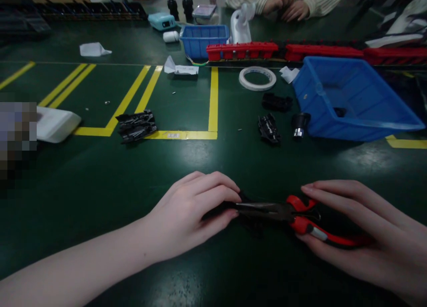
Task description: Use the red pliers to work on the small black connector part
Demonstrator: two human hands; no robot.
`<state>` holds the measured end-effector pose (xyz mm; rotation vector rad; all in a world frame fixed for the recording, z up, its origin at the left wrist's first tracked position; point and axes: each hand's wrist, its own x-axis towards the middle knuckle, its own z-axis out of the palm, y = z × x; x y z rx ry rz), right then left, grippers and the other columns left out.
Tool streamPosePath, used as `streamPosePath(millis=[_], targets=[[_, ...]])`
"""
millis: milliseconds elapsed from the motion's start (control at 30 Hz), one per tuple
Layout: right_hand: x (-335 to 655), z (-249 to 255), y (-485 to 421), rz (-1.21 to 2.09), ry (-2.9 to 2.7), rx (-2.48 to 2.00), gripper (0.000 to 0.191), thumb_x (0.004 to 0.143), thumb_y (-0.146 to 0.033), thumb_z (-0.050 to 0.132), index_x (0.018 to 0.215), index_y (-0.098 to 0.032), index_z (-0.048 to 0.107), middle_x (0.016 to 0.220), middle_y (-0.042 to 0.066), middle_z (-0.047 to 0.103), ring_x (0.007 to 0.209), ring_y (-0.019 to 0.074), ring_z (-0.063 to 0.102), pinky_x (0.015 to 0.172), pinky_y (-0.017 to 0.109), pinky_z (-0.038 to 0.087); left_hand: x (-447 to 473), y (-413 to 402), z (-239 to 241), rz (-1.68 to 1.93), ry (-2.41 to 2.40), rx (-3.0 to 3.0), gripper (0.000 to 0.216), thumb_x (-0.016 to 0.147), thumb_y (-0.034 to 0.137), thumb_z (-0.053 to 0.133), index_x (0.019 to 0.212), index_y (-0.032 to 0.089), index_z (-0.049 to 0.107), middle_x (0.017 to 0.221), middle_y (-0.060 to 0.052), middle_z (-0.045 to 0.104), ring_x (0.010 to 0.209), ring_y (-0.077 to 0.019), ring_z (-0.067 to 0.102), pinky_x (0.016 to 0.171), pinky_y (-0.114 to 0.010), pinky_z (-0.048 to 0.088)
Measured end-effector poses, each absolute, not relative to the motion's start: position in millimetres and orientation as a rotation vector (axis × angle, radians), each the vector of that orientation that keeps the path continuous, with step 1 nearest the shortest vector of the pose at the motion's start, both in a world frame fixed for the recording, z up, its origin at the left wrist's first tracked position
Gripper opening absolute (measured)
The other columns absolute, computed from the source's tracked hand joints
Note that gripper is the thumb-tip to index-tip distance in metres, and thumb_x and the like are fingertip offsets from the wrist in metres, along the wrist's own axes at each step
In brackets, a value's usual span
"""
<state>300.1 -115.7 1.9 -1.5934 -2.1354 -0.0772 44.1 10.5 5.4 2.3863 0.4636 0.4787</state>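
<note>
My left hand [203, 209] is closed around a small black part [245, 196], mostly hidden under the fingers, low over the green table. From the right, long-nose pliers [267, 210] with red handles reach to that part, their tips beside my left fingertips. My right hand [363, 231] is wrapped around the plier handles, with the thumb below and the fingers above. The jaws look closed or nearly so; what lies between their tips is too small to make out. More black plastic parts lie beyond the hands: a pair [137, 125] at left and one piece [269, 128] at centre right.
A blue bin [353, 131] stands at right, with a black and silver fitting [299, 125] beside it. A tape roll [257, 79] lies behind. Red strips [242, 52] and a smaller blue bin [205, 40] line the back. Another person's hands [288, 5] rest across the table.
</note>
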Motion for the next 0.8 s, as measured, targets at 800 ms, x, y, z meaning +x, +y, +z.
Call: streamPosePath(millis=[800], targets=[[302.6, 0.7, -112.4, -0.133, -2.200, -1.576, 0.039, 0.078, -0.037, 0.062, 0.115, -0.026, 0.056, 0.101, 0.005, 0.061, 0.080, 0.0201, 0.064, 0.064, 0.032, 0.056, 45.6, 12.7, 5.9, 0.386, 0.532, 2.376, 0.010, 0.085, 0.024, 0.061, 0.094, 0.019, 0.060, 0.095, 0.002, 0.058, 0.086, -0.0115, 0.056, 0.073, -0.026, 0.036]])
